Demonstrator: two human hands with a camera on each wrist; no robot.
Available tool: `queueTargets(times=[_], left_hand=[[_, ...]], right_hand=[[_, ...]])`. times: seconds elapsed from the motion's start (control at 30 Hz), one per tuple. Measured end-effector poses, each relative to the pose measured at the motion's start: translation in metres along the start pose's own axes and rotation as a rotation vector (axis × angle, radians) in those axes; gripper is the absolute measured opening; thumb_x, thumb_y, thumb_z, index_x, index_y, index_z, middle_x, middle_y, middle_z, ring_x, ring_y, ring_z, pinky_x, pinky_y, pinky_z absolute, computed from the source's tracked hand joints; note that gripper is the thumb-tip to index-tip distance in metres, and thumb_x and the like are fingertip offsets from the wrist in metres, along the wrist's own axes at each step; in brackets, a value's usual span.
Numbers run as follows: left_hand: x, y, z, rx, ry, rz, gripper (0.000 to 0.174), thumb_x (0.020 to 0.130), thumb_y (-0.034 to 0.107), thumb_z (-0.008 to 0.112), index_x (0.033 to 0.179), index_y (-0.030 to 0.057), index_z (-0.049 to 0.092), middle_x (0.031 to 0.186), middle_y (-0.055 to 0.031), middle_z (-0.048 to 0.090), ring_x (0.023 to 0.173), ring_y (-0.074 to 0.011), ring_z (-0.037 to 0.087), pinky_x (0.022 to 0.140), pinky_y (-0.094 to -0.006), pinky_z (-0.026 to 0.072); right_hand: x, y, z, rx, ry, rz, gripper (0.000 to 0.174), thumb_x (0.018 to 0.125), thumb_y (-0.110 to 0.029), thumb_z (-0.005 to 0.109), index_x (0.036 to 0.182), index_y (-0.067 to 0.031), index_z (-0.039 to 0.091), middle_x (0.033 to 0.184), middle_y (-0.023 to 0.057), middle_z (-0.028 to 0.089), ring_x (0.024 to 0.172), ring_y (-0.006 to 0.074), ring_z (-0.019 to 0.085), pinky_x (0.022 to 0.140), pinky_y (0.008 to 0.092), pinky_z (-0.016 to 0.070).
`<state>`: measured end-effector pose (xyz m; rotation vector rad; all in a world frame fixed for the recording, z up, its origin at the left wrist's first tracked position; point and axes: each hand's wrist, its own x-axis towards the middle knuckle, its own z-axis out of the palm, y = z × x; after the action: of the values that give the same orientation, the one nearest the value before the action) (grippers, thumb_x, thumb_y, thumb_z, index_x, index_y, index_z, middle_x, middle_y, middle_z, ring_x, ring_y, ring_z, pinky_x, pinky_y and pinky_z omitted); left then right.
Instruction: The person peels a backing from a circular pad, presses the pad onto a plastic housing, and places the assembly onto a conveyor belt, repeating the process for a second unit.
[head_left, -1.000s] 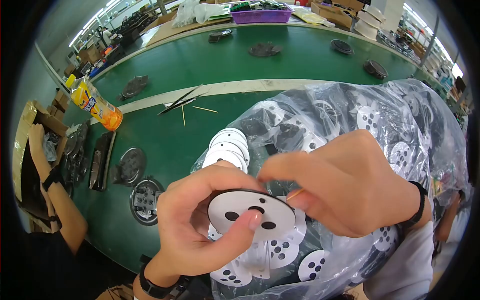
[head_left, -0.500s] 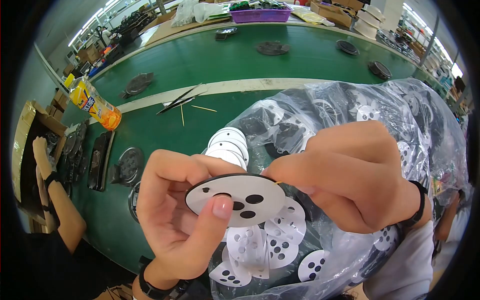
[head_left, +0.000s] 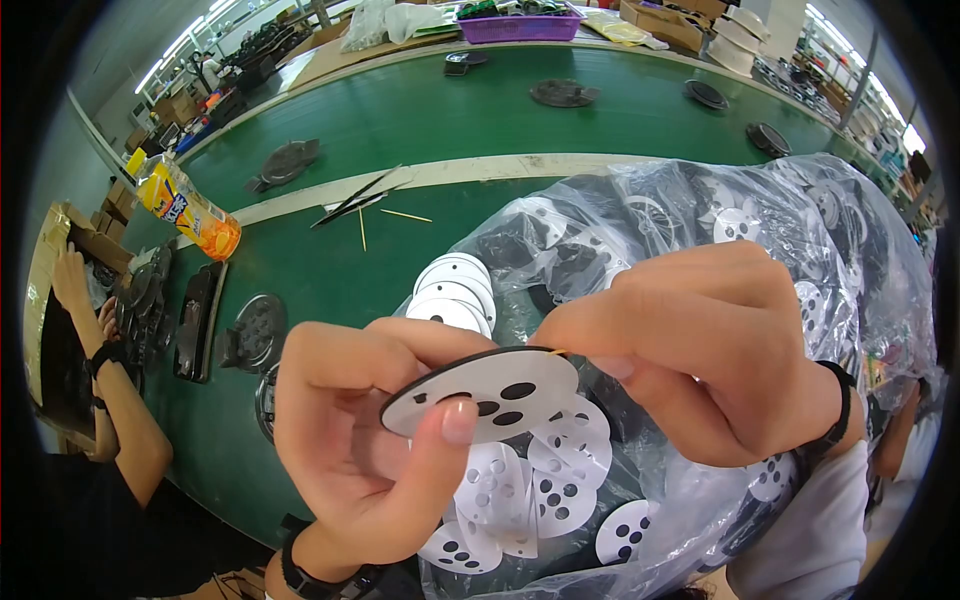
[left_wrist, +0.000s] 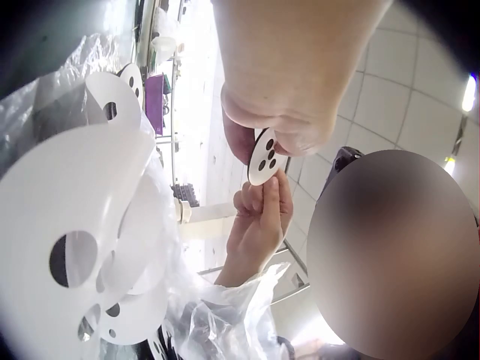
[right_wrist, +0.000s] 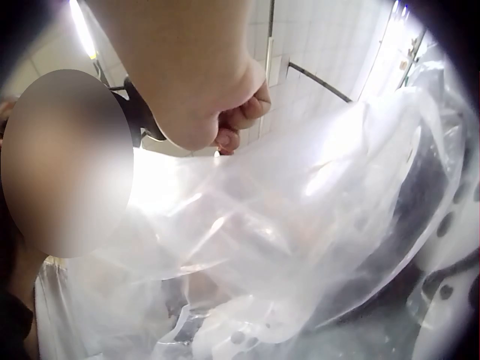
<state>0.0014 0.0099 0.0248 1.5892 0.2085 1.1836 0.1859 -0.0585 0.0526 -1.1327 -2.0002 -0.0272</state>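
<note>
My left hand (head_left: 345,440) holds a round white disc (head_left: 545,376) with a dark edge and several round holes, the thumb on its white face and fingers behind. At the disc's upper right rim, my right hand (head_left: 695,340) pinches a thin toothpick (head_left: 560,352); only a short piece of it shows. The left wrist view shows the same disc (left_wrist: 258,175) between both hands. In the right wrist view the right hand's fingers (right_wrist: 244,116) are curled, the disc hidden. Below the hands lies a fanned pile of white perforated discs (head_left: 490,480).
A clear plastic bag (head_left: 490,230) of discs covers the right side. Stacked discs (head_left: 455,270) lie behind the hands. Toothpicks (head_left: 407,215), black tweezers (head_left: 350,207), an orange drink bottle (head_left: 200,220) and black round parts (head_left: 255,330) are left. Another person's arm (head_left: 135,410) reaches into a box.
The left hand has shifted left, turning and tilting the disc flatter. The right hand's toothpick has come to the disc's upper right rim. Black parts on the far green surface have moved right.
</note>
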Motion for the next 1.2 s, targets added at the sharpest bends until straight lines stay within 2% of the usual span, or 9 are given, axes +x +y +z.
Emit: queueTargets(times=[0.17,0.23,0.4,0.43,0.47,0.7,0.77,0.97,1.2], left_hand=[[-0.002,-0.009,-0.008,0.106,0.039,0.085,0.020,0.076,-0.002,0.060,0.091,-0.0055,0.048,0.080,-0.0146,0.058,0.067,-0.0124,0.052,0.059,-0.0221,0.0402],[-0.002,-0.007,-0.009,0.070,0.025,0.032,0.018,0.075,-0.001,0.061,0.090,-0.0056,0.052,0.080,-0.0127,0.058,0.067,-0.0121,0.051,0.058,-0.0219,0.0393],[-0.001,0.006,-0.005,0.097,-0.002,-0.147,0.016,0.073,-0.001,0.064,0.087,-0.0059,0.058,0.076,-0.0110,0.058,0.063,-0.0116,0.052,0.055,-0.0215,0.0384],[0.002,0.008,-0.006,0.181,-0.118,-0.126,0.021,0.073,0.007,0.066,0.086,-0.0053,0.055,0.075,-0.0114,0.056,0.063,-0.0124,0.051,0.053,-0.0221,0.0387],[0.003,0.010,-0.006,0.265,-0.236,-0.104,0.028,0.073,0.015,0.068,0.085,-0.0047,0.052,0.074,-0.0117,0.055,0.063,-0.0131,0.050,0.052,-0.0227,0.0390],[0.002,0.009,-0.001,0.260,-0.213,-0.215,0.023,0.067,0.009,0.071,0.080,-0.0049,0.059,0.075,-0.0119,0.057,0.066,-0.0135,0.054,0.055,-0.0229,0.0393],[0.002,0.003,-0.001,0.263,-0.269,-0.092,0.023,0.066,0.009,0.071,0.081,-0.0050,0.061,0.077,-0.0118,0.058,0.065,-0.0136,0.053,0.056,-0.0239,0.0386],[0.004,0.004,-0.003,0.355,-0.276,-0.040,0.021,0.064,0.007,0.070,0.079,-0.0047,0.061,0.075,-0.0116,0.058,0.063,-0.0146,0.052,0.055,-0.0250,0.0366],[0.003,0.001,0.002,0.420,-0.225,0.023,0.017,0.062,0.003,0.066,0.077,-0.0047,0.061,0.070,-0.0102,0.055,0.061,-0.0137,0.049,0.053,-0.0248,0.0345]], right_hand=[[-0.001,0.000,-0.001,-0.085,-0.121,-0.045,0.014,0.070,-0.002,0.055,0.081,-0.0022,0.062,0.058,0.0050,0.054,0.043,0.0196,0.049,0.038,0.0294,0.0356],[0.001,-0.005,-0.001,-0.140,-0.362,-0.053,0.012,0.069,-0.002,0.058,0.080,-0.0034,0.062,0.059,0.0049,0.054,0.044,0.0191,0.048,0.039,0.0301,0.0345],[0.007,-0.002,-0.008,-0.057,-0.128,-0.068,0.008,0.071,-0.005,0.060,0.079,-0.0038,0.062,0.065,0.0041,0.060,0.044,0.0171,0.049,0.041,0.0286,0.0361],[0.006,-0.002,-0.007,-0.018,-0.028,-0.027,0.007,0.072,-0.005,0.060,0.079,-0.0038,0.062,0.067,0.0037,0.062,0.045,0.0165,0.049,0.042,0.0279,0.0363],[0.005,0.001,-0.008,-0.035,-0.038,-0.075,0.007,0.073,-0.005,0.060,0.080,-0.0032,0.062,0.070,0.0032,0.064,0.045,0.0153,0.050,0.042,0.0265,0.0365],[0.001,0.001,0.000,-0.014,-0.017,-0.085,0.008,0.070,-0.005,0.063,0.077,-0.0031,0.063,0.066,0.0040,0.062,0.044,0.0160,0.049,0.040,0.0264,0.0350],[0.001,0.000,-0.002,-0.057,-0.087,-0.068,0.008,0.068,-0.004,0.063,0.076,-0.0029,0.063,0.062,0.0039,0.061,0.044,0.0160,0.050,0.039,0.0259,0.0349],[0.000,-0.002,0.002,0.127,-0.074,0.059,0.009,0.067,-0.001,0.062,0.075,-0.0014,0.063,0.062,0.0049,0.060,0.047,0.0167,0.055,0.042,0.0243,0.0399],[-0.001,-0.003,0.000,-0.017,-0.102,0.031,0.007,0.066,-0.002,0.062,0.073,-0.0022,0.063,0.062,0.0043,0.060,0.046,0.0165,0.053,0.040,0.0248,0.0382]])
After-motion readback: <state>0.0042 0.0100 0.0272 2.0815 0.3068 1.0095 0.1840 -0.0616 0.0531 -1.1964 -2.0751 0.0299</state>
